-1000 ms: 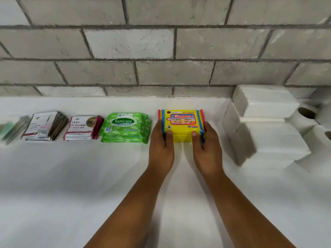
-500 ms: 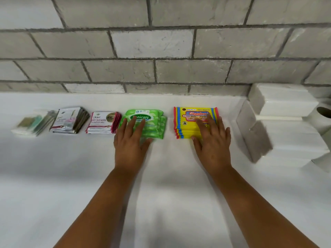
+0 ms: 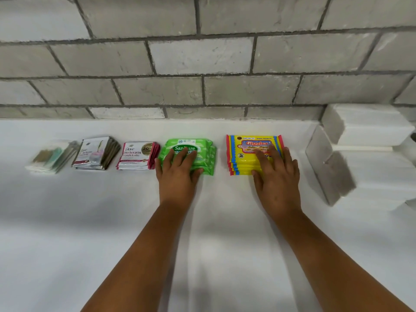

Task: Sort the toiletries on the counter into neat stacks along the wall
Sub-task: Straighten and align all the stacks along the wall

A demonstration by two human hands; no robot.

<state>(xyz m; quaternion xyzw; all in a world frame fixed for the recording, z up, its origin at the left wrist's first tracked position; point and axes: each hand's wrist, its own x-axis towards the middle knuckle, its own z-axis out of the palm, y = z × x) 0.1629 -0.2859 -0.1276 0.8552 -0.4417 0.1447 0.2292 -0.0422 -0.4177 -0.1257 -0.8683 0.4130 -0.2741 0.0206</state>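
Five small stacks stand in a row near the wall on the white counter (image 3: 67,221). From the left: clear packets (image 3: 50,157), silver Dove sachets (image 3: 95,153), pink-edged Dove sachets (image 3: 137,155), green Sanicare wipes (image 3: 202,154), yellow Giggles wipes (image 3: 243,152). My left hand (image 3: 177,174) lies flat on the green stack with straight fingers. My right hand (image 3: 278,176) rests flat on the right half of the yellow stack.
White folded tissue packs (image 3: 364,124) are piled at the right against the grey block wall (image 3: 202,59), with more white packs (image 3: 382,176) below them. Bare counter stretches toward me in front of the row.
A second ago both hands gripped the sides of the yellow stack. The left hand then moved left onto the green stack, and the right hand flattened on the yellow one. The view shifted right.
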